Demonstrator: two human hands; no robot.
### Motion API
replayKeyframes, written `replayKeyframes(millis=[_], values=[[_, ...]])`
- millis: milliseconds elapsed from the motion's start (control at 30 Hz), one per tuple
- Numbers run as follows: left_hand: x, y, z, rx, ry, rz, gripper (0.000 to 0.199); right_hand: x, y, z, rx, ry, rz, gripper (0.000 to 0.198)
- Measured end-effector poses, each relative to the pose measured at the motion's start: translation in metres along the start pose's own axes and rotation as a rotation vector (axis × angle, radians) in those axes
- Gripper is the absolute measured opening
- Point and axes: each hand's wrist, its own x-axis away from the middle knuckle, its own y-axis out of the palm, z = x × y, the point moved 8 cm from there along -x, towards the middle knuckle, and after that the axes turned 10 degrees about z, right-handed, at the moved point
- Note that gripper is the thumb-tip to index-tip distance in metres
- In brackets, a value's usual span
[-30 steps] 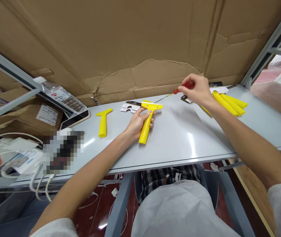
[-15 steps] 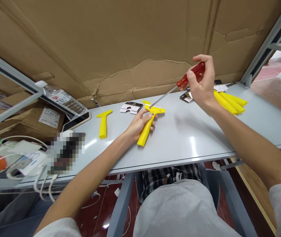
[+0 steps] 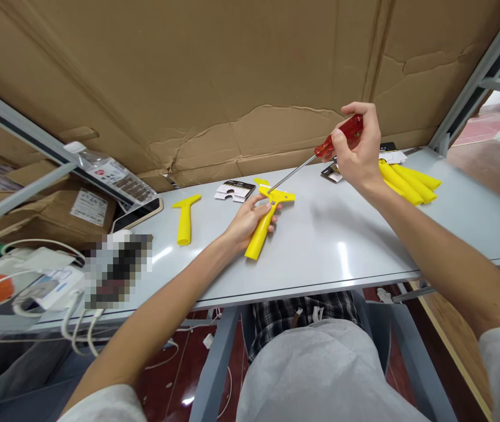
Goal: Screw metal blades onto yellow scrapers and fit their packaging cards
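My left hand is closed around a yellow plastic scraper, near where its handle meets the wide T-shaped head. In my right hand is a screwdriver with a red handle, slanting down to the left. Its tip meets the scraper's head; whether it sits in a screw is too small to tell. A small yellow piece shows just behind the head. To the left lies another yellow T-shaped scraper, apart from my hands.
Printed cards lie behind my left hand. More yellow scrapers are piled at the right, with cards behind. A phone, a plastic bottle and white cables occupy the left. Cardboard walls the back of the table.
My right hand's fingers have turned slightly around the screwdriver handle. The tip stays on the scraper's head, and my left hand keeps its hold.
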Motion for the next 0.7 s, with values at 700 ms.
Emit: replayKeyframes(millis=[700], values=[[0.0002, -0.0017, -0.0023, 0.07, -0.039, 0.005, 0.027, -0.0015, -0.0013, 0.0083, 0.027, -0.009, 0.056, 0.07]])
